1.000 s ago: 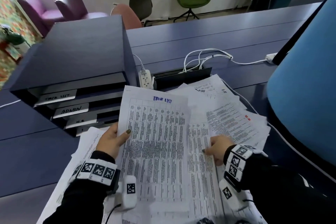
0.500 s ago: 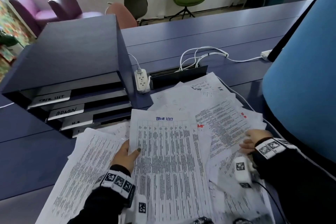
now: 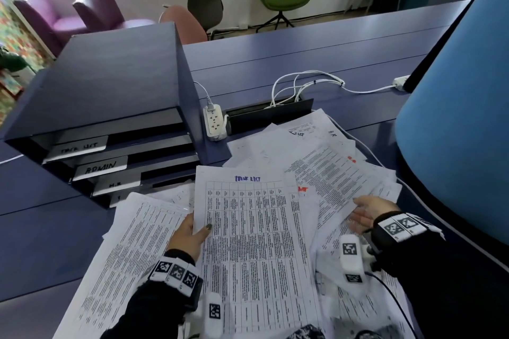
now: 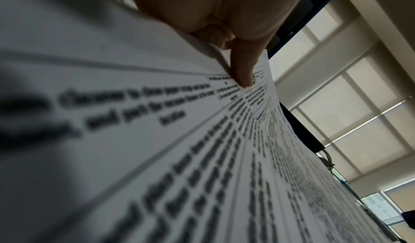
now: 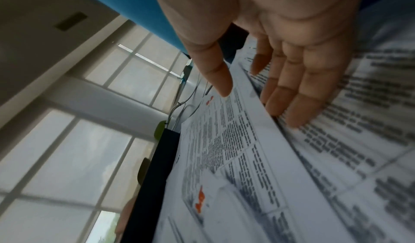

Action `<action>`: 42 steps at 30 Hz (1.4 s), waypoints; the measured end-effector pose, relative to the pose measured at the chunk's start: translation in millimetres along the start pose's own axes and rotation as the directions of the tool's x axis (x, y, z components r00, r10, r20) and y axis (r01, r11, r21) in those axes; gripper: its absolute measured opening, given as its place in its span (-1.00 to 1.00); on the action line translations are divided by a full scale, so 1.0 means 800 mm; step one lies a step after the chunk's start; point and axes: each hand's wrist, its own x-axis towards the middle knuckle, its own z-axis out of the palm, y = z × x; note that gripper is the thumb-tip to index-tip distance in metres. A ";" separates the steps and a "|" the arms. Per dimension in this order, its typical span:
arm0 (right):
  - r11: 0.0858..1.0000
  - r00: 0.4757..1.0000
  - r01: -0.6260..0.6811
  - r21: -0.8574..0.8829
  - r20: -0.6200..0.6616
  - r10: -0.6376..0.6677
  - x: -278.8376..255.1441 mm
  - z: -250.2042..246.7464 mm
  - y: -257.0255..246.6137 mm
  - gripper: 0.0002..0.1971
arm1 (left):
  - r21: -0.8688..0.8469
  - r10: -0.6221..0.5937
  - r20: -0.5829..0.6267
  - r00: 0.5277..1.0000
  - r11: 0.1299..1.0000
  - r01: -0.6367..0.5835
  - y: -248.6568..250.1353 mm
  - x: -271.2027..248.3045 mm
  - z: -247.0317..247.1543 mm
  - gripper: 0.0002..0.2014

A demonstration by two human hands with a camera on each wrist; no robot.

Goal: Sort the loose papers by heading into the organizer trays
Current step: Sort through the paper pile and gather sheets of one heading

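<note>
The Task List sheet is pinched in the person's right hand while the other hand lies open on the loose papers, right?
Not quite: the left hand pinches the Task List sheet, as the head view shows. The right hand lies open on the loose papers.

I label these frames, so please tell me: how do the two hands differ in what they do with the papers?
The left hand pinches the edge of the TASK LIST sheet, thumb on top; the right hand pinches nothing. Its fingers lie straight over the loose papers. Both wear dark sleeves.

Organizer slots face open; loose papers crowd the desk before them.
</note>
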 end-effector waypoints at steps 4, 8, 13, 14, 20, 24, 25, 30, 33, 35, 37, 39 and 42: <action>0.998 0.998 -0.048 0.044 0.046 0.046 -0.002 0.004 0.008 -0.87 | -0.011 -0.002 0.001 1.000 1.000 0.002 -0.002 0.001 0.000 -0.48; 0.996 0.995 0.056 -0.064 0.092 -0.050 -0.004 0.017 0.016 -0.97 | -0.028 -0.004 0.007 1.000 1.000 0.004 -0.004 0.002 -0.001 -0.47; 0.852 0.908 0.408 -0.328 0.048 -0.417 -0.021 0.023 -0.014 -0.91 | -0.038 0.013 0.017 1.000 0.999 -0.013 0.001 0.002 -0.002 -0.54; 0.769 0.858 0.466 -0.438 0.010 -0.514 -0.029 0.022 -0.027 -0.84 | -0.037 0.017 0.018 1.000 0.999 -0.016 0.002 0.002 -0.001 -0.54; 0.526 0.550 0.795 -0.302 -0.005 -0.835 -0.071 0.023 -0.098 -0.79 | -0.006 0.029 0.001 1.000 1.000 -0.029 0.008 -0.003 0.000 -0.60; 0.463 0.468 0.869 -0.175 -0.009 -0.883 -0.098 0.027 -0.115 -0.75 | 0.003 0.088 -0.025 0.996 0.996 -0.088 0.028 -0.011 -0.004 -0.62; 0.462 0.464 0.878 -0.124 -0.014 -0.886 -0.105 0.029 -0.117 -0.69 | 0.020 0.097 -0.037 0.995 0.995 -0.097 0.033 -0.013 -0.008 -0.61; 0.520 0.517 0.854 -0.023 -0.087 -0.852 -0.102 0.029 -0.111 -0.71 | -0.132 0.156 -0.111 0.981 0.976 -0.171 0.061 -0.026 -0.040 -0.62; 0.569 0.564 0.822 -0.017 -0.113 -0.818 -0.087 0.028 -0.101 -0.76 | -0.154 0.234 -0.151 0.960 0.954 -0.257 0.083 -0.031 -0.061 -0.73; 0.595 0.592 0.804 0.018 -0.114 -0.798 -0.075 0.026 -0.094 -0.75 | -0.207 0.253 -0.184 0.950 0.934 -0.290 0.092 -0.028 -0.074 -0.75; 0.624 0.622 0.782 0.017 -0.106 -0.776 -0.066 0.027 -0.087 -0.71 | -0.245 0.246 -0.225 0.943 0.922 -0.299 0.100 -0.025 -0.085 -0.79; 0.679 0.678 0.734 0.019 -0.082 -0.731 -0.061 0.027 -0.079 -0.74 | -0.268 0.243 -0.250 0.937 0.913 -0.308 0.100 -0.020 -0.095 -0.83; 0.774 0.775 0.632 0.026 -0.003 -0.632 -0.061 0.032 -0.063 -0.76 | -0.286 0.241 -0.263 0.934 0.905 -0.314 0.097 -0.016 -0.102 -0.79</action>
